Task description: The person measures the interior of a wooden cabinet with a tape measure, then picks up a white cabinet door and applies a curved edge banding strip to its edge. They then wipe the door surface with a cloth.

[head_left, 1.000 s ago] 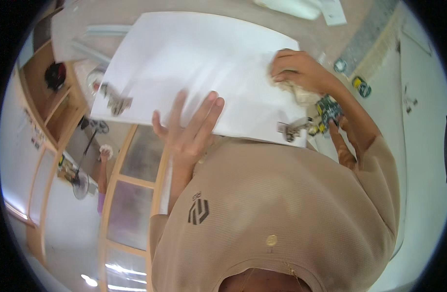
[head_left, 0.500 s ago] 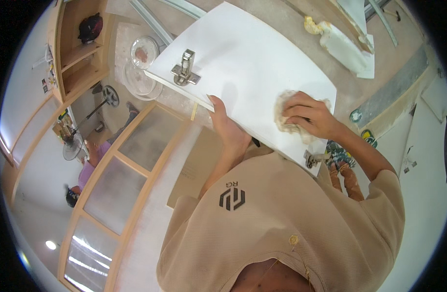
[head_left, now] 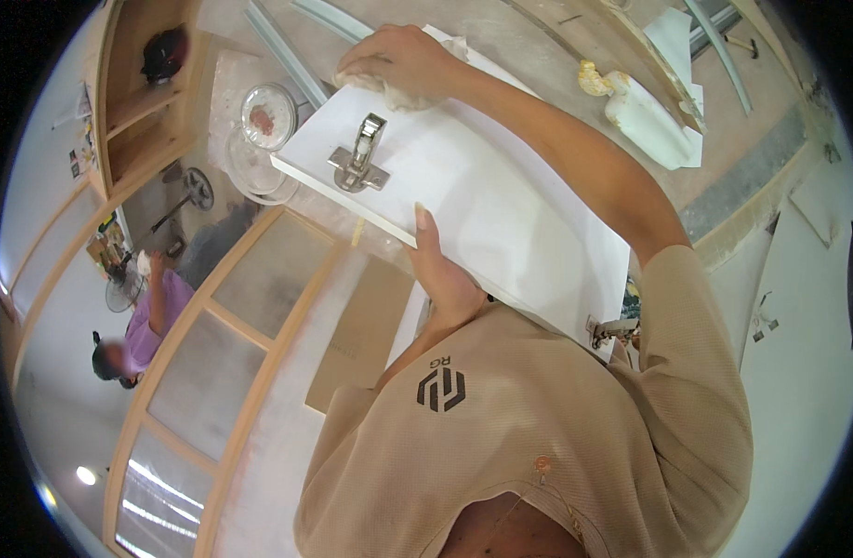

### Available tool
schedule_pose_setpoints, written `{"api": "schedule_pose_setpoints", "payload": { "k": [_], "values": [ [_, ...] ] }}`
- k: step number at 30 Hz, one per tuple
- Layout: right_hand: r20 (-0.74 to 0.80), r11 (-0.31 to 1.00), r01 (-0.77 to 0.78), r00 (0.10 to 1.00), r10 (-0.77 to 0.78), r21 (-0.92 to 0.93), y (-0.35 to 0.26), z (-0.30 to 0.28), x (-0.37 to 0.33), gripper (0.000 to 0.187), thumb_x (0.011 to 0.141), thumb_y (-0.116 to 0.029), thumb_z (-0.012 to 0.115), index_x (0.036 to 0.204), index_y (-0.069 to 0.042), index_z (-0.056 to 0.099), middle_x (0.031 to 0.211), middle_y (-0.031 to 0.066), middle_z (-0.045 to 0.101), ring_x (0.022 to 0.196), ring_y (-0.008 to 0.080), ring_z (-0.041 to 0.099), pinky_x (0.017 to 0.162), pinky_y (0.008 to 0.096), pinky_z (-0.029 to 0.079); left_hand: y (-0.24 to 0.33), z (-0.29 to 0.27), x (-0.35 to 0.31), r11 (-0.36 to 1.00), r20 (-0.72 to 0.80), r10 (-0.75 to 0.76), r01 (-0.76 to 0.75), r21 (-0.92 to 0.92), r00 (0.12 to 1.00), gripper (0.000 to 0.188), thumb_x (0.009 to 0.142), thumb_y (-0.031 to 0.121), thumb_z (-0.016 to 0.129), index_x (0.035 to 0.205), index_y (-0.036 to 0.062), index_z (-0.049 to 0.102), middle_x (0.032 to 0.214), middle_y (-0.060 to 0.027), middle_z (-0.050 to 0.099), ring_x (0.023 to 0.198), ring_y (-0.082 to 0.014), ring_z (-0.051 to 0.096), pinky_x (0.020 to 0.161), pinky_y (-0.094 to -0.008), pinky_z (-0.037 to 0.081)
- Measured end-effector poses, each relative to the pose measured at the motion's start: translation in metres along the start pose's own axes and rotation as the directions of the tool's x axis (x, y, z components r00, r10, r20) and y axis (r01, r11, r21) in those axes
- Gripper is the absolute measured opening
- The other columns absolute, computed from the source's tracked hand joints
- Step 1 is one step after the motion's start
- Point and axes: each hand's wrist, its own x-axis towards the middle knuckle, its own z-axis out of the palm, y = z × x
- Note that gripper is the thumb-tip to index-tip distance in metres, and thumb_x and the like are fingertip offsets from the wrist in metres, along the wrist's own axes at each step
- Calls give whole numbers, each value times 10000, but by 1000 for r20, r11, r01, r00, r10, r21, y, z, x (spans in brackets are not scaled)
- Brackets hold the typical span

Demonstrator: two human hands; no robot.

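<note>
A white cabinet door lies across in front of my body, tilted. My left hand grips its near edge, thumb on the top face and the other fingers hidden beneath. At the door's far left edge, my right hand presses a crumpled whitish cloth, fingers closed over it; that forearm crosses above the door. One metal hinge stands up near the left corner, between the two hands. A second metal hinge sits at the right end, by my body, partly covered by my sleeve.
A white bottle with a yellow-crusted top lies at the far right. Round clear containers stand left of the door, beside metal rails. A wood-framed glass partition runs along the left; beyond it is a person in purple.
My right hand has swept the cloth from the door's right end to its far left edge. The left hand keeps its grip. Beyond the partition, the other person has shifted posture.
</note>
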Motion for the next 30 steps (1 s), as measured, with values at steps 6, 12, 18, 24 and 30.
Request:
{"api": "schedule_pose_setpoints", "payload": {
  "k": [6,12,18,24,30],
  "values": [
    [60,853,19,996,-59,522,-65,-18,-43,450,850,102,653,1172,-171,809,1214,54,769,1176,269,666,1056,408,508,-3,15,-6,982,32,156,-159,99,987,680,981,167,653,1570,17,348,1450,-176,516,1291,-285,550,1063,-420,487],
    [30,817,235,955,-294,527,-50,-3,-24,495,804,133,645,1215,-102,790,1211,61,776,1172,270,651,1061,370,496,1,27,-10,983,-129,115,-94,160,985,711,892,100,644,1544,1,379,1421,-190,531,1265,-306,566,1045,-432,499],
    [-193,982,-164,971,144,-94,50,-25,-27,318,963,-38,573,1208,-97,767,1211,127,741,1120,335,656,999,444,512,-2,25,-6,980,-77,170,-160,121,982,696,857,56,610,1520,-14,410,1398,-199,538,1253,-309,571,1046,-441,498],
    [-202,923,-355,924,323,-147,23,-48,-154,247,968,-55,585,1170,-71,728,1140,134,699,1115,343,613,1001,442,470,-9,26,-6,965,-103,232,-215,151,967,675,864,53,596,1510,-17,415,1384,-197,540,1245,-305,569,1041,-444,503],
    [-168,923,-360,927,337,-136,21,-55,-134,226,925,-34,585,1041,-65,777,1112,134,697,1098,335,600,965,440,468,-6,8,1,994,-87,79,-72,81,993,662,850,87,594,1487,-19,446,1350,-193,556,1205,-301,585,1016,-442,513]
  ]
}}
